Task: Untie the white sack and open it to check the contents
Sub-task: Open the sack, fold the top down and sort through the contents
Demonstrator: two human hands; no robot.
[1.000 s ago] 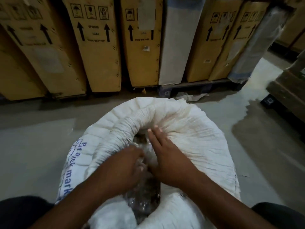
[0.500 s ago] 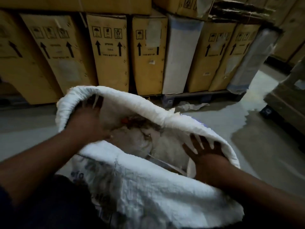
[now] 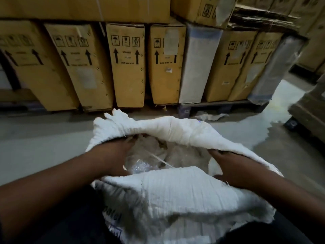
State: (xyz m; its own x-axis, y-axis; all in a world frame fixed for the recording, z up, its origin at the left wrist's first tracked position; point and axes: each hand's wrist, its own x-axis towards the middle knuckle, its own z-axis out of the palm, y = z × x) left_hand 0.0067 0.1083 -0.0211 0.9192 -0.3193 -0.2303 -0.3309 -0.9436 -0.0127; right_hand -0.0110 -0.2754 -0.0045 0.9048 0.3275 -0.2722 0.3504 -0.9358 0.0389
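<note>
A row of tall cardboard cartons stands upright along the far side, printed with black arrows, on a dark pallet over the grey concrete floor. Near me, in the middle, the white sack sits with its mouth spread open, its rolled rim arching across the far edge. Inside lies clear crumpled plastic wrap. My left hand reaches into the mouth at the left, fingers curled under the rim. My right hand is clamped on the rim's right edge, fingers hidden in the cloth.
</note>
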